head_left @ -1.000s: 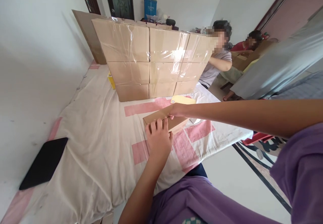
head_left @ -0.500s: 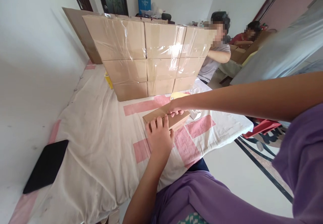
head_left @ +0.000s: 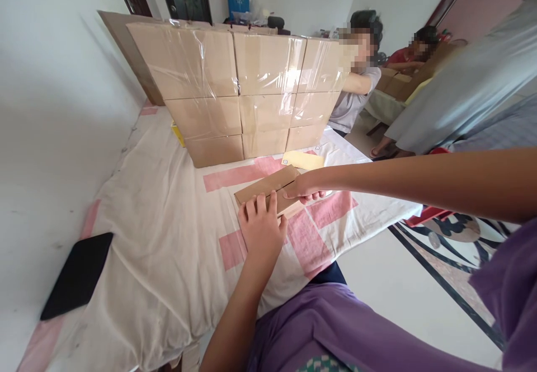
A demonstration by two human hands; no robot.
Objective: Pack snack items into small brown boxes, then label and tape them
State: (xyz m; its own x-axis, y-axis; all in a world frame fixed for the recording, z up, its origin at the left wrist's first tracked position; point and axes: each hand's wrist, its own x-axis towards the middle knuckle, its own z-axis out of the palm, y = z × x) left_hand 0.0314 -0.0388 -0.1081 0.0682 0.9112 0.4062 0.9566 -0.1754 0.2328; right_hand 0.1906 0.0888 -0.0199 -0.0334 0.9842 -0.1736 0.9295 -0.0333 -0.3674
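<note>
A small, flat cardboard box [head_left: 266, 186] lies on the cloth-covered table in front of me, a seam running along its top. My left hand [head_left: 260, 224] rests on its near left part, fingers spread over the top and thumb down by the near side. At the right end of the box, my right hand [head_left: 309, 184] has its fingers curled in and its thumb lying along the top near the seam. Whether anything is inside those curled fingers is hidden. Just beyond the box lies a pale yellow strip [head_left: 306, 160].
A tall stack of taped cartons [head_left: 210, 116] stands at the back of the table [head_left: 168, 260]. On the left lies a flat black object [head_left: 78, 274]. A co-worker [head_left: 354, 95] is behind the stack's right end; another person [head_left: 405, 56] sits farther back.
My right hand has slid right along the box top to its right end, uncovering more of the seam and the yellow strip. My left hand stays on the box.
</note>
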